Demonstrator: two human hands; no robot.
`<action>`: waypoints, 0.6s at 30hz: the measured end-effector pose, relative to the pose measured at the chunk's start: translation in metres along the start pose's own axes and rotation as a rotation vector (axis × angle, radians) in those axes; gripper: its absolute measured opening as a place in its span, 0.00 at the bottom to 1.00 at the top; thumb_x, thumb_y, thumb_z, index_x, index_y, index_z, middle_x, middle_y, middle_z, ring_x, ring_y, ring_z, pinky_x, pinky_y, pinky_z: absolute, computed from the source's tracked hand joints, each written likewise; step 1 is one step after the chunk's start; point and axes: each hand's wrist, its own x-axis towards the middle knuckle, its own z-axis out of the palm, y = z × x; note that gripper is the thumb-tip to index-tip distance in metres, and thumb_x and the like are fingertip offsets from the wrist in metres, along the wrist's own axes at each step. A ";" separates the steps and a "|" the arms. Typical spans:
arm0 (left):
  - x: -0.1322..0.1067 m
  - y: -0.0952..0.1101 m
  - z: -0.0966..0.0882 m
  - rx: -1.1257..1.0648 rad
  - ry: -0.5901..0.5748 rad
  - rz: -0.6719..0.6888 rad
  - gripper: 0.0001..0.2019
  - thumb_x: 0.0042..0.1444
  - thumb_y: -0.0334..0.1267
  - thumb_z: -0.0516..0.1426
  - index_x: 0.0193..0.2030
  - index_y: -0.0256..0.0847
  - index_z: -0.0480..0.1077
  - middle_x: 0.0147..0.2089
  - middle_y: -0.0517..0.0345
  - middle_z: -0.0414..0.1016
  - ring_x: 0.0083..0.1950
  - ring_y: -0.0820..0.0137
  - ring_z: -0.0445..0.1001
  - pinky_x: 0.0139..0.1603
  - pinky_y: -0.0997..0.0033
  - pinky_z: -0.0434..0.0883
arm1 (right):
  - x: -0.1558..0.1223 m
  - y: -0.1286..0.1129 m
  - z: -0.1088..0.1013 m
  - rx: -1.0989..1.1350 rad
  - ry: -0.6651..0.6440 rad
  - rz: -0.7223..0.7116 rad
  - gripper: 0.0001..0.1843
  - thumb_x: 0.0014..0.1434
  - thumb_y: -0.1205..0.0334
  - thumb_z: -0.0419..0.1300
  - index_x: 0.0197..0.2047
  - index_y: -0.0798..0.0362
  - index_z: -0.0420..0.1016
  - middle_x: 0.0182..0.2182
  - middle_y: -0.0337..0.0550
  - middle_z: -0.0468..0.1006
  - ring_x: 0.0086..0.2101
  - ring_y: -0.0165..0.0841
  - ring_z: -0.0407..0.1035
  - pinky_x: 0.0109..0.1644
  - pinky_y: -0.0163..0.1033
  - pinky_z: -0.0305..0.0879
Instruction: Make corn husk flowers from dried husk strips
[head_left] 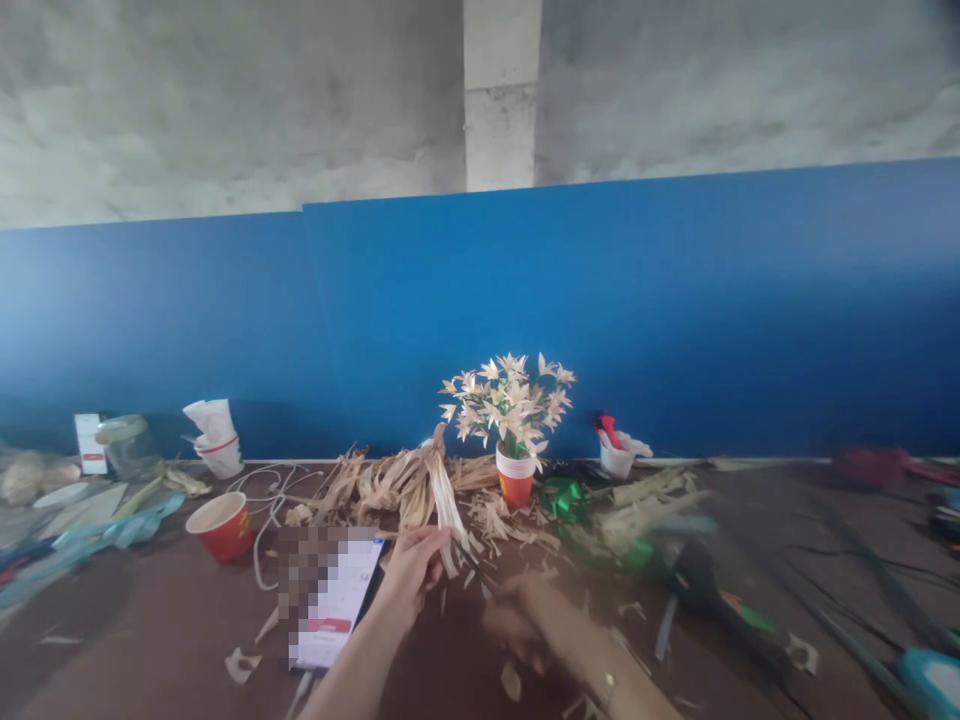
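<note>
Between the fingertips of my left hand (418, 575) is the lower part of a pale strip of dried husk (444, 490), which stands up from a heap of husks (397, 490). My left hand is closed on this strip. Just to the right, my right hand (525, 620) is smeared by motion. A thin dark thing (480, 572) juts from its fingers toward the strip; its kind is too blurred to tell. Behind both hands, a bunch of cream husk flowers (510, 400) stands upright in a red and white paper cup (516, 482).
A phone (341, 600) lies left of my left forearm, near a red cup (221, 528) and a white cable (262, 540). Green ribbon (564, 498), husk scraps (645, 515) and a blurred dark tool (720, 610) lie at right. A blue partition (600, 300) rises behind.
</note>
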 end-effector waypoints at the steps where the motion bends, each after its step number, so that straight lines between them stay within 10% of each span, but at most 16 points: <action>1: 0.000 0.000 0.000 -0.003 0.004 0.000 0.15 0.36 0.44 0.64 0.17 0.37 0.64 0.11 0.72 0.53 0.11 0.85 0.50 0.14 0.81 0.41 | 0.000 0.000 0.000 0.005 0.004 0.000 0.16 0.46 0.50 0.61 0.28 0.56 0.74 0.13 0.33 0.68 0.11 0.22 0.55 0.16 0.29 0.48; 18: 0.001 -0.002 -0.001 -0.003 -0.016 0.010 0.15 0.38 0.44 0.64 0.16 0.37 0.64 0.10 0.72 0.52 0.11 0.84 0.49 0.13 0.81 0.41 | 0.007 0.009 0.000 0.020 0.017 0.063 0.15 0.47 0.51 0.62 0.27 0.56 0.72 0.11 0.31 0.67 0.11 0.21 0.56 0.14 0.26 0.45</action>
